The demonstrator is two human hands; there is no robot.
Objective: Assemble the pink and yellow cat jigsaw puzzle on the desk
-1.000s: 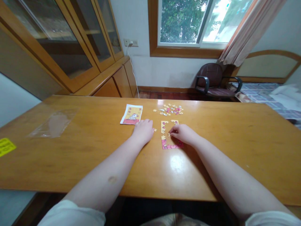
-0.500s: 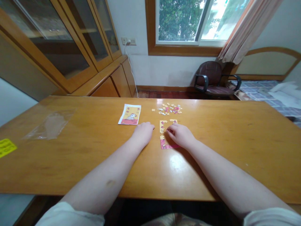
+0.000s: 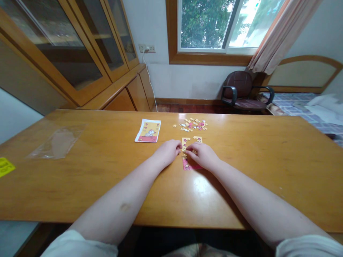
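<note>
A partly joined jigsaw puzzle (image 3: 193,166) lies flat on the table, yellow along its top and left and pink along the bottom, with gaps inside its border. My right hand (image 3: 202,154) rests over its middle and covers part of it. Thumb and forefinger pinch at a puzzle piece (image 3: 184,150) on the left border. Just outside that border is my left hand (image 3: 170,151), its fingers curled and their tips close to the right fingertips. Whatever the left fingers hold is too small or hidden to make out.
Loose puzzle pieces (image 3: 194,124) lie in a heap beyond the puzzle. To the left is a picture card (image 3: 148,131) showing a white animal on yellow and pink. A clear plastic bag (image 3: 57,142) and a yellow label (image 3: 5,167) lie farther left on the wooden table (image 3: 107,178).
My left hand has moved right, up to the puzzle's left border. My right hand has shifted slightly left, bringing its fingertips to that same border.
</note>
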